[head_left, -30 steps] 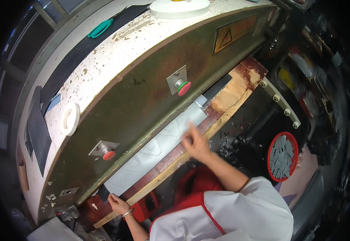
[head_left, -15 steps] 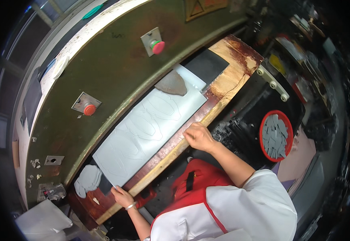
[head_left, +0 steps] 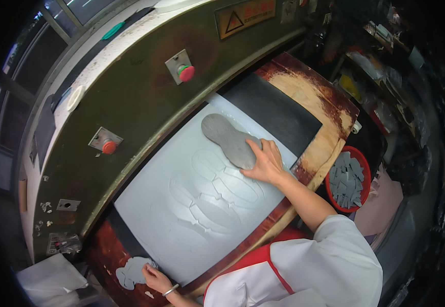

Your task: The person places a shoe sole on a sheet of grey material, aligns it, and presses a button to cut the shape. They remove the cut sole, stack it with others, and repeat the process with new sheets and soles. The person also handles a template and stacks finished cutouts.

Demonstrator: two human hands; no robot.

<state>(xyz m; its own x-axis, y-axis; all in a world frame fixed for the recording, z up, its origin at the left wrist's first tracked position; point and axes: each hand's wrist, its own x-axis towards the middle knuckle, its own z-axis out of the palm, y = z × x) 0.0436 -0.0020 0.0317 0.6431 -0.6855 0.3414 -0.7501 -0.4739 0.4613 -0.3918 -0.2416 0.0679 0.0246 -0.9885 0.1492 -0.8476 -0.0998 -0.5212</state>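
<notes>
Since half a second earlier, the right hand [head_left: 266, 162] has come off the worn wooden front edge of the cutting table [head_left: 329, 128] and reached forward onto the grey, sole-shaped flat cutting piece [head_left: 228, 140]; the view has also tilted down, bringing more of the pale grey sheet of soft material [head_left: 181, 215] into sight. Right hand: open, fingers spread, palm and fingertips pressing flat on the near end of the sole-shaped piece, not gripping it. Left hand [head_left: 156, 279]: at the lower-left corner of the sheet, fingers curled at the sheet's edge beside a small pale offcut [head_left: 130, 271]; whether it pinches the sheet cannot be told.

The sole-shaped piece lies flat on the far right part of the pale sheet, just under the olive-green press head [head_left: 130, 102] with its two red push buttons [head_left: 185, 73]. The sheet bears a row of sole outlines already pressed into it. A black mat [head_left: 278, 110] lies beyond the sheet. A red round basket of grey cut pieces [head_left: 347, 179] stands off the table's right edge.

Judged handling: the piece looks thin, rigid and light enough to slide under one flat hand; its rim may be sharp, so pressure on the top face seems safest. The sheet looks limp and light, best shifted by its edges.
</notes>
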